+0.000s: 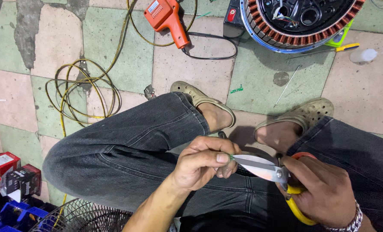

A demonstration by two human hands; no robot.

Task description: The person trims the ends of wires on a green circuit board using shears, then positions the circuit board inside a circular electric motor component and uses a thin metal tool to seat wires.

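The fingers [219, 158] of the left hand [202, 165] are pinched together on a small green piece [232, 157], thumb and forefinger meeting at its end; the piece is too small to identify further. The right hand [322, 189] is closed around the yellow and red handles of a pair of scissors [264, 168], whose steel blades point left and lie nearly closed, their tips touching the green piece just beside the left thumbnail. A metal bracelet [354, 221] sits on the right wrist. Both hands are held above the lap of the person, who sits with legs in dark grey jeans [131, 141] and feet in worn tan clogs [206, 103] on the tiled floor [191, 73]. On the floor ahead, at the upper edge of the view, lies a round motor stator [301, 23] with copper windings around its rim (only its lower half is in frame). Just left of it lies an orange corded heat gun or similar hand tool [167, 19], with a black cord looping beside it. A yellow cable [81, 92] is coiled on the tiles to the left, well apart from the hands. A screwdriver with a yellow handle [329, 51] lies just below the stator, near a small white bottle [363, 56]. At lower left stand a red box [2, 165], blue bins [15, 215] and a wire fan guard [84, 217].
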